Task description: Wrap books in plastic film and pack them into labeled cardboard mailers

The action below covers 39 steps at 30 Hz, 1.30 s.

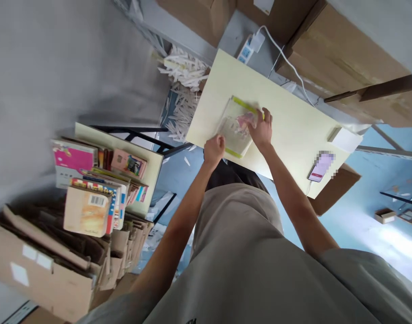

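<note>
A thin book point(237, 130) lies flat on the pale yellow table, with yellow-green bands along two opposite edges and a pinkish-red picture on its pale cover. My left hand point(215, 150) is closed at the book's near left corner; whether it pinches the cover's edge or something small is hidden. At the right edge of the book rests my right hand point(262, 129). Its thumb reaches onto the cover over the picture, apart from the bent fingers, which lie by the edge.
The table point(287, 121) also bears a phone point(321, 166) and a white box point(345, 138). A power strip point(245, 53) with a white cable sits behind. Left stand piled books point(87, 209), paper strips point(183, 67) and a carton point(53, 279). Large cartons point(344, 54) line the back right.
</note>
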### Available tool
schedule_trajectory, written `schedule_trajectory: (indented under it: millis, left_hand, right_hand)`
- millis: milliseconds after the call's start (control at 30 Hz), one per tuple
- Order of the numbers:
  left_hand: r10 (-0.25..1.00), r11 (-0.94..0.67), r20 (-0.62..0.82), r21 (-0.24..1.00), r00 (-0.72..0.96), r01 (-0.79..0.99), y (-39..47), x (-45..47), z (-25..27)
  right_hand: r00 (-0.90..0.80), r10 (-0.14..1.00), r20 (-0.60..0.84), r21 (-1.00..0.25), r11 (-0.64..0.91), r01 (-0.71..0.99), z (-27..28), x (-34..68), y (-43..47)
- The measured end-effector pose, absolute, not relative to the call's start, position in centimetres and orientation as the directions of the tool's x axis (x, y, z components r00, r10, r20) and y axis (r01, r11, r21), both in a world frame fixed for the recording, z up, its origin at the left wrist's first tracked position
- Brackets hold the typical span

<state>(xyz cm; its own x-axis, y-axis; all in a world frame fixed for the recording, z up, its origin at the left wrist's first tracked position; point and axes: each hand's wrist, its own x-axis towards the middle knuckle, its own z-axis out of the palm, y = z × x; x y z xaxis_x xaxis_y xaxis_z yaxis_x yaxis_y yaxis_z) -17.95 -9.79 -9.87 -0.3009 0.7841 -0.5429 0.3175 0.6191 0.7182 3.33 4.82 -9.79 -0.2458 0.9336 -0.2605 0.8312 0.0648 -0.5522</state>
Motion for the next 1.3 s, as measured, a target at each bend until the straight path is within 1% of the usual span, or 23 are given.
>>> schedule_trajectory:
  millis: [33, 67, 133, 200, 267, 333, 467, 633, 733, 833, 900, 967, 1033, 1100, 1133, 1200, 1233, 1300]
  left_hand:
    - [0.819, 0.572, -0.476, 0.715, -0.32, 0.402, -8.6, -18.9, -9.8]
    - [0.839, 0.544, -0.444, 0.696, -0.314, 0.469, -7.3, -19.8, -9.7]
    - [0.856, 0.512, -0.445, 0.664, -0.262, 0.545, -4.9, -21.0, -9.7]
    - [0.856, 0.501, -0.471, 0.65, -0.215, 0.572, -3.2, -21.7, -9.6]
    - [0.85, 0.496, -0.495, 0.63, -0.183, 0.598, -2.4, -21.8, -9.4]
    - [0.84, 0.497, -0.516, 0.608, -0.168, 0.619, -2.3, -21.7, -9.2]
    - [0.821, 0.489, -0.556, 0.571, -0.128, 0.659, -2.4, -21.4, -8.4]
    - [0.799, 0.461, -0.596, 0.534, -0.071, 0.708, -0.7, -21.4, -6.3]
    - [0.839, 0.38, -0.544, 0.586, 0.0, 0.716, 1.3, -20.7, -4.1]
    - [0.896, 0.243, -0.429, 0.688, 0.113, 0.684, 4.3, -18.5, -0.8]
    - [0.931, 0.079, -0.278, 0.788, 0.237, 0.611, 6.8, -16.3, 2.1]
    - [0.935, -0.134, -0.057, 0.857, 0.351, 0.497, 9.7, -13.9, 5.6]
    - [0.902, -0.326, 0.157, 0.859, 0.403, 0.395, 12.7, -11.3, 9.4]
    - [0.854, -0.465, 0.317, 0.82, 0.413, 0.332, 15.6, -9.0, 13.1]
    - [0.829, -0.518, 0.377, 0.797, 0.414, 0.31, 17.0, -7.9, 14.7]
    - [0.787, -0.589, 0.458, 0.756, 0.413, 0.284, 19.4, -6.1, 17.5]
    - [0.772, -0.612, 0.485, 0.741, 0.411, 0.275, 20.4, -5.3, 18.5]
    - [0.751, -0.642, 0.525, 0.722, 0.401, 0.258, 21.9, -4.3, 20.0]
  right_hand:
    - [-0.203, 0.945, -0.257, -0.558, 0.027, 0.829, -9.5, 4.0, 3.1]
    - [-0.157, 0.949, -0.275, -0.562, -0.026, 0.827, -9.3, 4.4, 1.4]
    - [-0.06, 0.928, -0.369, -0.557, -0.169, 0.813, -9.0, 4.7, -1.8]
    - [0.031, 0.876, -0.482, -0.546, -0.328, 0.771, -8.8, 4.1, -4.2]
    - [0.089, 0.829, -0.552, -0.543, -0.438, 0.716, -8.7, 2.9, -5.7]
    - [0.129, 0.811, -0.571, -0.548, -0.493, 0.676, -8.4, 1.9, -6.3]
    - [0.176, 0.788, -0.59, -0.555, -0.554, 0.621, -7.5, 1.3, -6.0]
    - [0.166, 0.771, -0.615, -0.528, -0.559, 0.639, -4.9, 1.9, -5.0]
    - [0.176, 0.831, -0.527, -0.576, -0.502, 0.645, -2.1, 2.8, -3.6]
    - [0.208, 0.917, -0.34, -0.653, -0.389, 0.65, 1.5, 4.6, -1.3]
    - [0.235, 0.957, -0.168, -0.686, -0.284, 0.67, 4.5, 6.2, 0.9]
    - [0.252, 0.967, 0.027, -0.696, -0.163, 0.699, 7.7, 8.0, 3.5]
    - [0.254, 0.942, 0.221, -0.68, -0.038, 0.733, 11.1, 9.9, 6.6]
    - [0.236, 0.895, 0.379, -0.642, 0.07, 0.764, 14.3, 11.6, 10.2]
    - [0.224, 0.873, 0.433, -0.618, 0.107, 0.779, 15.7, 12.5, 12.0]
    - [0.195, 0.858, 0.475, -0.561, 0.125, 0.818, 18.2, 14.0, 15.8]
    - [0.184, 0.867, 0.462, -0.529, 0.104, 0.842, 19.2, 14.6, 17.6]
    - [0.169, 0.905, 0.391, -0.461, 0.033, 0.887, 20.4, 15.6, 21.0]
